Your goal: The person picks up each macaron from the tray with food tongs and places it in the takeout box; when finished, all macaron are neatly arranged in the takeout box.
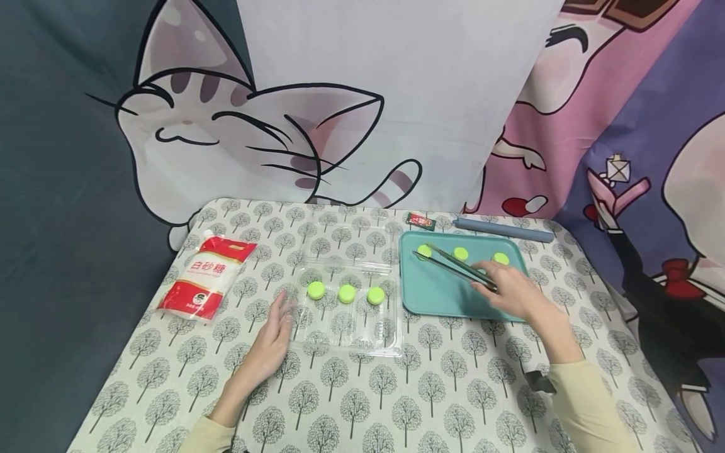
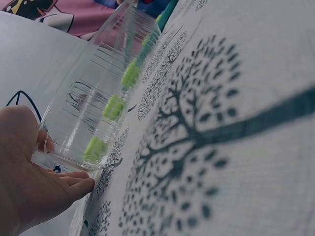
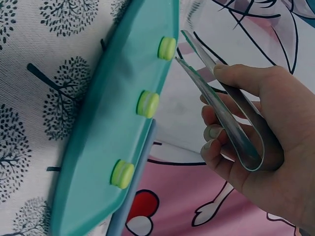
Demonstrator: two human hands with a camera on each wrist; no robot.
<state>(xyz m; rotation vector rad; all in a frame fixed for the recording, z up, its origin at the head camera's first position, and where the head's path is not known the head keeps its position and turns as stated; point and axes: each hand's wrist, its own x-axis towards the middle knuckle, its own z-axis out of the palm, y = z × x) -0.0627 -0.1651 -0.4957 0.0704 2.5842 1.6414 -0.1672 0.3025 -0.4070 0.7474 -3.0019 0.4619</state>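
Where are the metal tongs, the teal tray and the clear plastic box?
Metal tongs (image 3: pixel 232 129), right wrist view: the lower prong.
Teal tray (image 1: pixel 433 290), head view: bare floor.
Clear plastic box (image 1: pixel 342 324), head view: bare floor.

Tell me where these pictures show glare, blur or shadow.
Head view: bright, fairly even light, small glints on the clear container; left wrist view: dimmer, pale glare streaks on that container, the tablecloth looking soft near the lens; right wrist view: a faint shadow on the tray, sheen on the tongs.
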